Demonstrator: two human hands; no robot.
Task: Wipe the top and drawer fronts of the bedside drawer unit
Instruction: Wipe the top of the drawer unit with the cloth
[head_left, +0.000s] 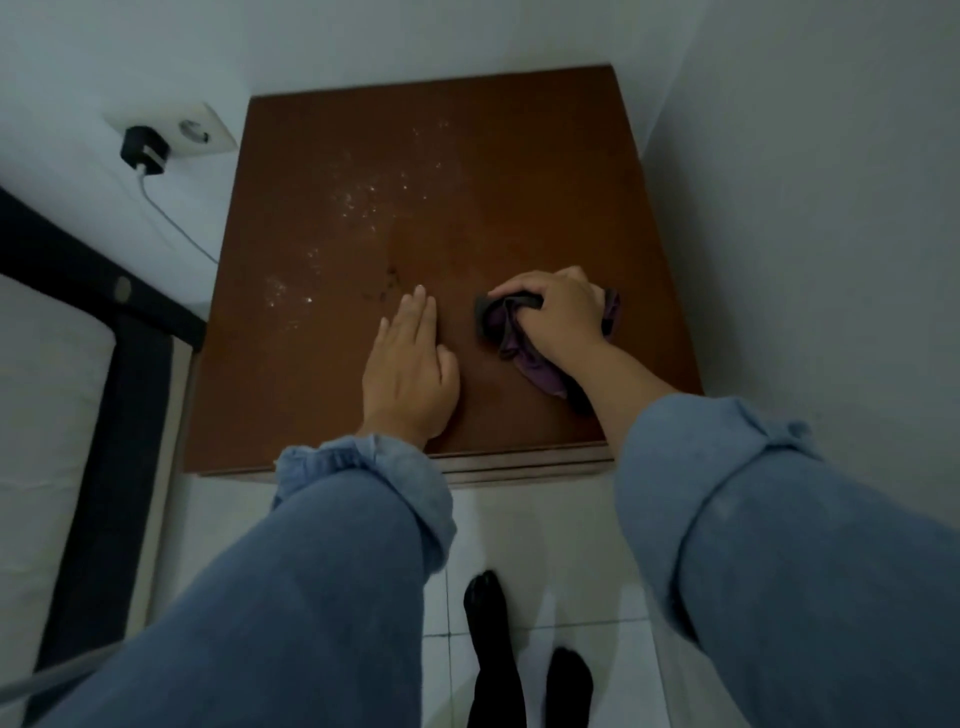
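The brown top of the bedside drawer unit (519, 182) fills the middle of the view, seen from above. White dusty specks (358, 200) are scattered over its left and middle part. My right hand (558, 312) presses a crumpled purple and grey cloth (524, 358) onto the top near the right front. My left hand (410, 364) lies flat on the top beside it, fingers together, holding nothing. The drawer fronts are hidden below the front edge (519, 465).
A wall socket with a black charger (145, 150) and its white cable hangs on the wall to the left. A dark bed frame (119, 364) and mattress stand at the left. White walls close in behind and to the right. My feet in dark socks stand on white tiles.
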